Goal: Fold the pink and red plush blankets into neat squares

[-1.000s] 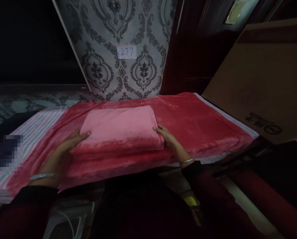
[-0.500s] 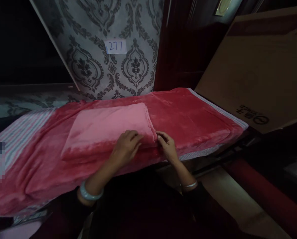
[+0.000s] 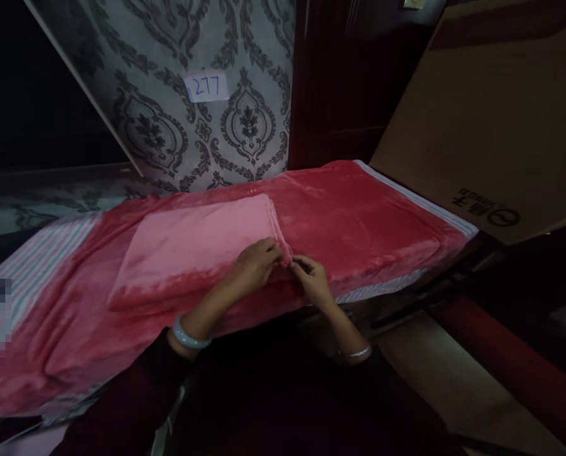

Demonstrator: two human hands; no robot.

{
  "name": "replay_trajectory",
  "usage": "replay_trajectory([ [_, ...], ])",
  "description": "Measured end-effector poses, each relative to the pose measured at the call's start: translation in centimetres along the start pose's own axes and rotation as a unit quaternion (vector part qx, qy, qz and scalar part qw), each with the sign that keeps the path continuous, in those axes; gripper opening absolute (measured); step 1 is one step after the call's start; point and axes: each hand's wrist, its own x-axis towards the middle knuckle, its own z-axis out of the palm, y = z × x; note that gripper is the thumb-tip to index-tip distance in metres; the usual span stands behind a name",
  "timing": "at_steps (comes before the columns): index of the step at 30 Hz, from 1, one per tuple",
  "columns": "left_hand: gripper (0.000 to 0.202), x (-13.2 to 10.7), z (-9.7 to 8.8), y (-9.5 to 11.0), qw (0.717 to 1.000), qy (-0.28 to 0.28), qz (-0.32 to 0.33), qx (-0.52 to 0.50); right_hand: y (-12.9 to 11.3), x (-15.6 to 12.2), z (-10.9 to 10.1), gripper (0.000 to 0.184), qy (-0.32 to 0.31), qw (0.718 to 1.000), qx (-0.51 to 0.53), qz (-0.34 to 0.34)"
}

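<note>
A folded pink blanket [image 3: 192, 244] lies on a larger red blanket [image 3: 359, 215] that covers a long, low surface. With its fingers closed, my left hand [image 3: 258, 263] pinches the folded blanket's layered edge near the front right corner. My right hand [image 3: 311, 275] meets it at that same corner, thumb and fingers pinched on the edge. The two hands are close together but apart. A pale bangle [image 3: 188, 335] sits on my left wrist and a thin silver one [image 3: 360, 352] on my right.
A large cardboard box [image 3: 482, 120] leans at the right. Behind the bed stand a patterned wall with a paper [image 3: 207, 86] marked 277 and a dark red door [image 3: 335, 82]. A dark screen [image 3: 36, 95] is at upper left. Striped cloth [image 3: 50, 253] shows at the left.
My left hand has moved right and closed on the blanket's edge near the corner. My right hand stays pinched at that corner. The whole view has shifted slightly.
</note>
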Motion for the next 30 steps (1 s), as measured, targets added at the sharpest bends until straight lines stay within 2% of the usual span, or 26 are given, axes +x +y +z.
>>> replay_trajectory([
  [5,0.019,0.3,0.5,0.3,0.997,0.047,0.044,0.050,-0.3,0.4,0.6,0.021,0.018,0.996,-0.012,-0.090],
  [9,0.021,0.3,0.5,0.4,0.992,0.060,0.063,0.092,-0.1,0.6,0.7,0.020,0.021,0.995,-0.011,-0.101],
  [13,0.015,0.9,-0.7,0.4,0.992,-0.002,0.074,0.103,0.0,0.4,0.5,0.023,-0.003,0.996,0.007,-0.094],
  [16,0.011,1.6,-1.8,0.7,0.989,-0.044,0.062,0.126,0.0,-0.1,0.7,0.033,-0.032,0.997,0.011,-0.064],
  [19,0.005,2.1,-2.3,0.9,0.980,-0.075,0.073,0.167,0.2,-0.5,1.2,0.037,-0.030,0.998,0.005,-0.048],
  [23,0.002,2.6,-2.5,0.7,0.975,-0.105,0.092,0.175,0.5,-0.7,2.2,0.038,-0.009,0.998,-0.008,-0.060],
  [30,0.008,3.3,-3.4,-0.9,0.981,-0.141,0.108,0.075,0.4,-0.5,2.5,0.024,0.000,0.989,-0.065,-0.131],
])
